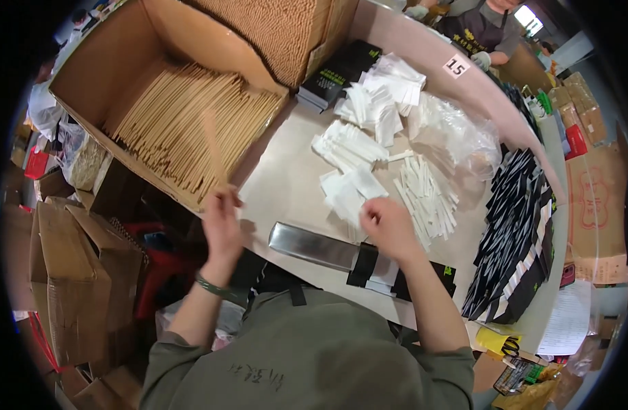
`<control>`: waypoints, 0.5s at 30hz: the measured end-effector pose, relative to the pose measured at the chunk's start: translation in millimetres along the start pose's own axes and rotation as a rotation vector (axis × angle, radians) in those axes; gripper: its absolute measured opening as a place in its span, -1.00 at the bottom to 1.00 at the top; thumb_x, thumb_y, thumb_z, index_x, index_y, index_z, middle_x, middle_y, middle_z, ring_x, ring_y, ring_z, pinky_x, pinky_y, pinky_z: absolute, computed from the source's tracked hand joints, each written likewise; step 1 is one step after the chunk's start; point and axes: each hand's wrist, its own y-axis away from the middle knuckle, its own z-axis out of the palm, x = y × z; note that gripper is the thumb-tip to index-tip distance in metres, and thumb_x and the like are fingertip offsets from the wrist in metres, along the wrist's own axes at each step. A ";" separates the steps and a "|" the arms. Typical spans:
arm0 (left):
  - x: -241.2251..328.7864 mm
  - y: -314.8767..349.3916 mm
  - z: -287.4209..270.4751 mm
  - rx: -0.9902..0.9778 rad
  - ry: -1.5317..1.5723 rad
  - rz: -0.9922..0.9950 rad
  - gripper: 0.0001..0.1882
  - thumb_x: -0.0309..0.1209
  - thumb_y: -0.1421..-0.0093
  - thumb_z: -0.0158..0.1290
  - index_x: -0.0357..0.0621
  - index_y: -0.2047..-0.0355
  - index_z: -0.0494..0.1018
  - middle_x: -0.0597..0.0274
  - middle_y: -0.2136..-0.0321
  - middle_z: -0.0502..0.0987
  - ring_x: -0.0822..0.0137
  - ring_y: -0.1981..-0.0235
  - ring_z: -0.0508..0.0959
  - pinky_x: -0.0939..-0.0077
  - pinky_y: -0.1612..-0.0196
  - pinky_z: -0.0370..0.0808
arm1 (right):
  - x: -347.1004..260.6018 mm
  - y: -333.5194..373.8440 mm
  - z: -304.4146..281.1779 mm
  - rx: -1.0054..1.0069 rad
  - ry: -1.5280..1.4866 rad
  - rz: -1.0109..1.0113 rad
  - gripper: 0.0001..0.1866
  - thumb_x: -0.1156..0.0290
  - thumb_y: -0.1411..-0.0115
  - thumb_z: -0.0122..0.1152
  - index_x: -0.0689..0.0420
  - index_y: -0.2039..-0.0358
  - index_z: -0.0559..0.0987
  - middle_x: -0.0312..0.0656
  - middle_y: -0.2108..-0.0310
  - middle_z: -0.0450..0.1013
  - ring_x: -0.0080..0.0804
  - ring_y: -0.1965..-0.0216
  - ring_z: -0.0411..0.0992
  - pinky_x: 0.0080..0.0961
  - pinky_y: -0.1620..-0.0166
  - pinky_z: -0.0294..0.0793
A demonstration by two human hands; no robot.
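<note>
Currently the left hand, left of centre in the frame, grips a blurred wooden stick that points upward; behind it, at upper left, a cardboard box holds many more; the right hand, right of centre, has curled fingers beside white paper pieces, though whether it pinches one I cannot tell; a silver case lies at lower centre.
</note>
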 end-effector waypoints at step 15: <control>29.0 -4.5 -29.0 -0.779 0.132 -0.500 -0.87 -0.46 -0.29 0.11 -0.32 0.31 0.51 0.39 0.39 0.51 0.59 0.29 0.47 0.69 0.21 0.40 | -31.3 70.8 30.5 0.055 0.086 -0.147 -0.79 0.38 -0.01 0.39 0.12 0.42 0.50 -0.12 0.24 0.44 -0.07 0.20 0.45 -0.16 0.13 0.44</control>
